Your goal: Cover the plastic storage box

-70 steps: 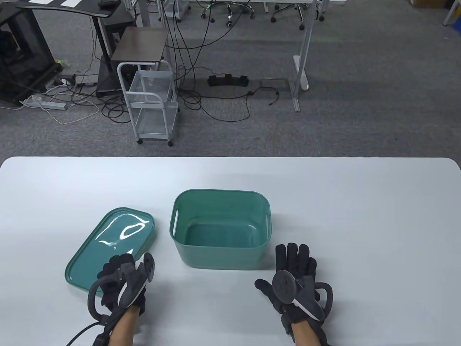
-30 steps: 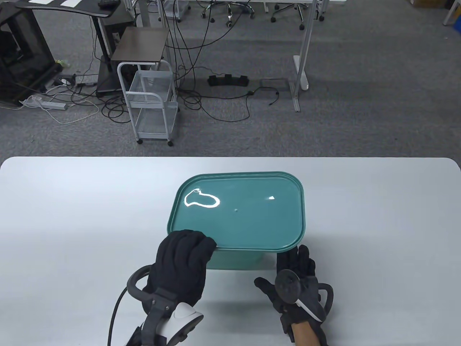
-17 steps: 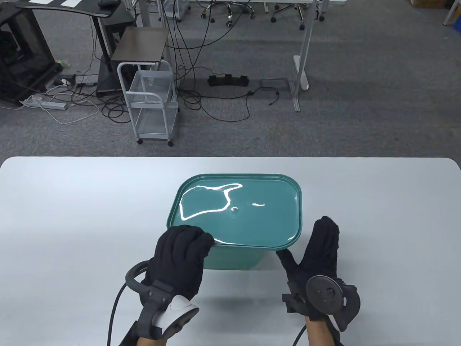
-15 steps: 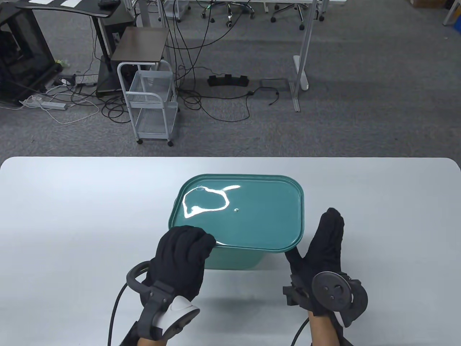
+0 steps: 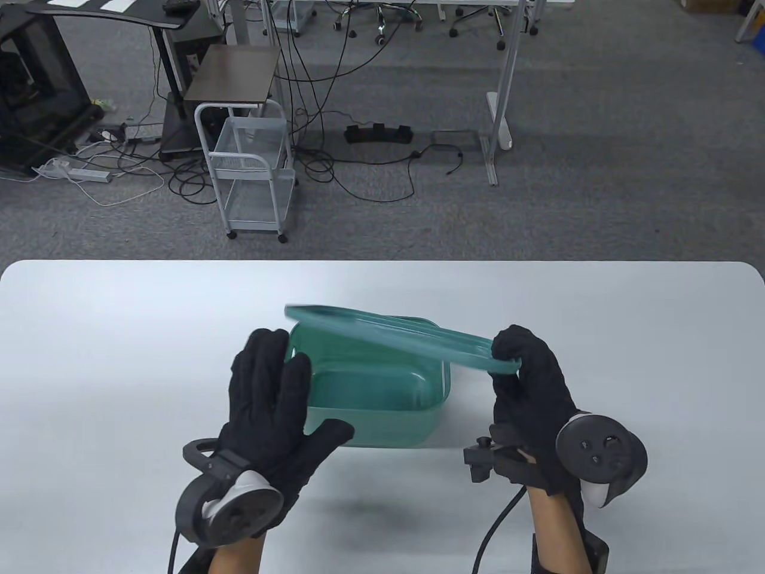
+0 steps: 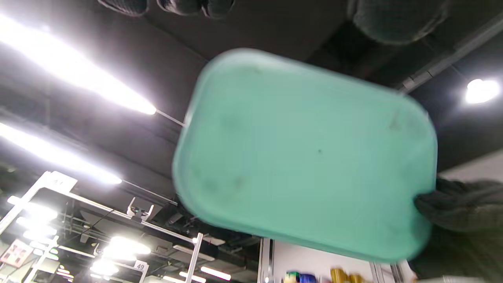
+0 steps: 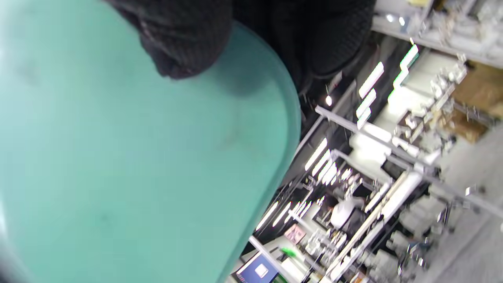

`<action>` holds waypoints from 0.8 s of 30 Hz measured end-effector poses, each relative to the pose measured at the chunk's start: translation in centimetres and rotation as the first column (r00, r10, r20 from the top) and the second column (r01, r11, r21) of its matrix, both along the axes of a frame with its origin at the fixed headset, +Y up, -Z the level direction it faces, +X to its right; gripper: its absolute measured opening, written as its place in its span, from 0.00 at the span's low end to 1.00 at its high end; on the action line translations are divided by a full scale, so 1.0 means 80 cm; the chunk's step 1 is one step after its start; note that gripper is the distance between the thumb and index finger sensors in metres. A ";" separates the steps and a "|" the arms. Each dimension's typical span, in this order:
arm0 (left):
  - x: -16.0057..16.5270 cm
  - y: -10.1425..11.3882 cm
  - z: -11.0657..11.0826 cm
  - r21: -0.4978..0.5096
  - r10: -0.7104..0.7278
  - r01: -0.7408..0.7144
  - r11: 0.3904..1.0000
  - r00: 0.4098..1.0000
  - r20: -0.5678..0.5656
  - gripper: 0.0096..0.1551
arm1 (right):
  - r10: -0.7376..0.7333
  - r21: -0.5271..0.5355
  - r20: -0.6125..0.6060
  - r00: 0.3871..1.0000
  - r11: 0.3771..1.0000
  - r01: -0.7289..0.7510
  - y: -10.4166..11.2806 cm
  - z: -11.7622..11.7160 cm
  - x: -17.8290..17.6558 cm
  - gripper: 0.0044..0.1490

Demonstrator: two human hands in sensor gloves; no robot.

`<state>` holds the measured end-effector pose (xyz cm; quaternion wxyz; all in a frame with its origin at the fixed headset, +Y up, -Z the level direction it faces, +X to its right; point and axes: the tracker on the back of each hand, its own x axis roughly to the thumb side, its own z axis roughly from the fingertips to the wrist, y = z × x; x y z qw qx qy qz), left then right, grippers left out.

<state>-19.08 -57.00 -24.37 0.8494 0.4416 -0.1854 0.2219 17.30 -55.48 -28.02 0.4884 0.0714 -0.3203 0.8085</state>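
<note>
The green lid (image 5: 394, 338) is gripped at its right end by the right hand (image 5: 532, 388) and held tilted above the green storage box (image 5: 370, 412) at lower centre of the white table (image 5: 119, 335). The left hand (image 5: 269, 406) is spread flat against the box's left side, holding nothing.

A wire cart (image 5: 251, 173) stands beside, perhaps touching, floor cables (image 5: 334, 161).

Even bright table view; blurred wrist views, ceiling strip lights (image 6: 78, 84) glaring.
</note>
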 end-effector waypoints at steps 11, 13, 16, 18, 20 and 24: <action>-0.056 -0.014 -0.019 -0.091 0.172 -0.173 0.981 0.985 -0.023 0.55 | -0.332 -0.373 -0.076 0.940 0.884 0.282 0.003 -0.070 -0.041 0.42; -0.061 -0.017 -0.020 -0.102 0.199 -0.200 0.974 0.980 -0.014 0.54 | -0.326 -0.439 -0.069 0.943 0.859 0.264 -0.013 -0.085 -0.046 0.42; -0.066 -0.019 -0.022 -0.107 0.226 -0.227 0.968 0.974 -0.018 0.54 | -0.328 -0.526 -0.054 0.943 0.812 0.252 -0.045 -0.102 -0.050 0.42; -0.068 -0.020 -0.023 -0.107 0.228 -0.229 0.968 0.973 -0.023 0.54 | -0.334 -0.567 -0.049 0.941 0.785 0.249 -0.066 -0.109 -0.051 0.41; -0.069 -0.022 -0.023 -0.111 0.232 -0.233 0.966 0.972 -0.026 0.54 | -0.335 -0.596 -0.052 0.941 0.767 0.240 -0.084 -0.113 -0.050 0.41; -0.070 -0.023 -0.025 -0.121 0.242 -0.243 0.962 0.970 -0.023 0.52 | -0.355 -0.623 -0.014 0.935 0.734 0.270 -0.110 -0.115 -0.043 0.41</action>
